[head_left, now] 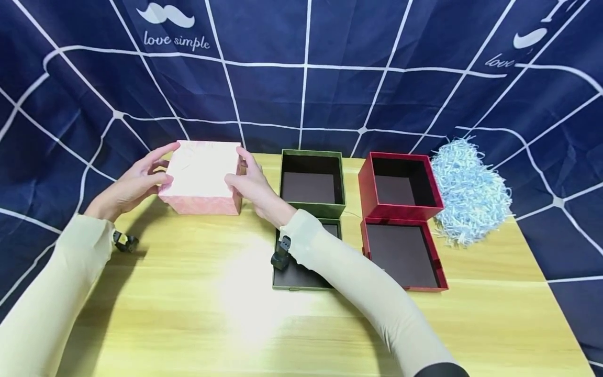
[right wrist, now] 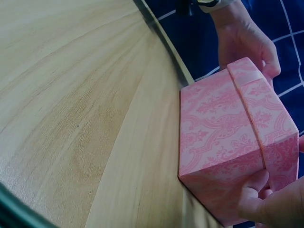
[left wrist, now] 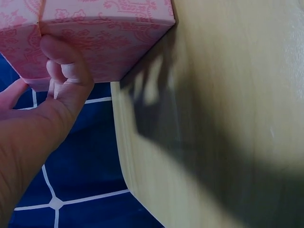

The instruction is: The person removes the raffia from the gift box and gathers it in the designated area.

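A pink box point(head_left: 202, 175) is on the wooden table point(head_left: 188, 314), at the back on the left. The left hand point(head_left: 129, 187) grips one side of it, and the right hand point(head_left: 258, 189) grips the other side. Next to the right hand is an open green box point(head_left: 327, 210), with a flat green lid point(head_left: 301, 275) in front. Further right are an open red box point(head_left: 402, 211), its red lid point(head_left: 400, 254) and a fluffy blue paper pile point(head_left: 471, 193). Dark blue cloth point(head_left: 273, 97) hangs behind.
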Motion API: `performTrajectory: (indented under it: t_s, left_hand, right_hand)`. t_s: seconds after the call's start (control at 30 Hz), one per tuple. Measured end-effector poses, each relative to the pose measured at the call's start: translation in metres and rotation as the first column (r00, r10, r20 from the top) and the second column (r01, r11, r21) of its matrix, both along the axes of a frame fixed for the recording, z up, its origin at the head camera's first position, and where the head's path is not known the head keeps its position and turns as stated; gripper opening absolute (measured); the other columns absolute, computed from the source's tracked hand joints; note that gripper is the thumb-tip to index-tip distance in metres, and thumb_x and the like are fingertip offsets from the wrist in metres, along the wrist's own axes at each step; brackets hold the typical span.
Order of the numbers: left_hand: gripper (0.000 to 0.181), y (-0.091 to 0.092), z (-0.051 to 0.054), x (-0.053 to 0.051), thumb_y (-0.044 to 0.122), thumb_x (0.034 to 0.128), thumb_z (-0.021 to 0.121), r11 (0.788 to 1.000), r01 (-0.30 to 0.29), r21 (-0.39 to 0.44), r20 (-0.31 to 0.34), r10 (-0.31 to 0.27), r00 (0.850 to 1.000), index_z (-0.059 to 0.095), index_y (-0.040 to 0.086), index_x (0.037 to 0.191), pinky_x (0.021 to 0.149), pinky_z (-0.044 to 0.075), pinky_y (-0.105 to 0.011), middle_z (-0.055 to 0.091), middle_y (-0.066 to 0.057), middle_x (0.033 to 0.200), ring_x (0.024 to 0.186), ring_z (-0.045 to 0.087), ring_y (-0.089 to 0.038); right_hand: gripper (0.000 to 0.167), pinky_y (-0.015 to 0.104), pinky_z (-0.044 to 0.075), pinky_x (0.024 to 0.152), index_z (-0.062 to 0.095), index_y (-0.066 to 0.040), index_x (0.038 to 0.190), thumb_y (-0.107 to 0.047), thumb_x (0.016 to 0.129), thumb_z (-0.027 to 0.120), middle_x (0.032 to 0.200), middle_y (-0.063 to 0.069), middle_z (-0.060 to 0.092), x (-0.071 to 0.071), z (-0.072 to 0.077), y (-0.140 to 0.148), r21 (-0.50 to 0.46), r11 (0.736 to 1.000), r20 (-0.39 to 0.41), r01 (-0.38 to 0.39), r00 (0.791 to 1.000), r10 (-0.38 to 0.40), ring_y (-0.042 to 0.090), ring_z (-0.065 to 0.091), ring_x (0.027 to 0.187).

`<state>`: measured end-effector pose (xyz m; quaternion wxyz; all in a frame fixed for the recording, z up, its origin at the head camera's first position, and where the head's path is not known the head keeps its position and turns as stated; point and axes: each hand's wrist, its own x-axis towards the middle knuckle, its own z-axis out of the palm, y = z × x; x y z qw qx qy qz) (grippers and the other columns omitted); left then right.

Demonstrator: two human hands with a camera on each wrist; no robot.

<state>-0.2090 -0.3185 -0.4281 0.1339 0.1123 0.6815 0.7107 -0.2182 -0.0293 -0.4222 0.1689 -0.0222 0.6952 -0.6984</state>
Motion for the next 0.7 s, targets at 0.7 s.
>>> performTrajectory:
  t_s: [0.7]
  left_hand:
    - [0.074, -0.001, 0.014, 0.002, -0.017, 0.1023, 0.052, 0.999, 0.005, 0.054, -0.025, -0.004, 1.0, 0.05, 0.022, 0.165, 0.071, 0.055, -0.022, 0.05, -0.011, 0.126, 0.101, 0.057, -0.018]
  right_hand:
    - [0.097, 0.031, 0.05, 0.068, 0.038, -0.027, 0.17, 0.009, 0.084, 0.067, 0.152, 0.002, 0.039, 0.004, 0.014, 0.002, -0.024, 1.0, -0.026, -0.013, 1.0, 0.013, 0.019, 0.06, 0.088]
